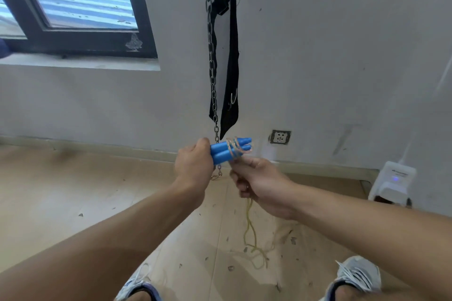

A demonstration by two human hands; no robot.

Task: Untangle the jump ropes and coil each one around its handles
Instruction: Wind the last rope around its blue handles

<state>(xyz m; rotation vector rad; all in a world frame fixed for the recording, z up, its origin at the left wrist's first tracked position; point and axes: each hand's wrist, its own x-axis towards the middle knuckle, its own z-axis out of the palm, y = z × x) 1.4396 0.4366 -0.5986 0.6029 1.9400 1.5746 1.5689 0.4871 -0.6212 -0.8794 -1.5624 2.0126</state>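
Between the two hands, at chest height before the wall: two blue handles (228,151), side by side and touching, lying roughly level with tips pointing right. Wound round them near the tips, a few turns of pale rope (235,147). Gripped at the butt ends by the left hand (194,166), fingers curled tight about both. Just below and right, the right hand (259,182), fingers curled, pinching the rope where it leaves the coil. From under that hand, the rest of the yellowish rope hanging slack down to the floor (61,190), ending there in loose loops between the shoes (358,275).

Behind the handles, close to the left hand: a metal chain (211,56) hanging straight down, with a clip at its foot. Beside it, to the right, a black strap (231,61), also hanging. Further right, low on the wall, a socket (280,137). Far right, by the skirting, a white device (393,182) with a small blue light. Upper left, a dark-framed window (80,5). Scattered across the pale floor, small bits of debris.
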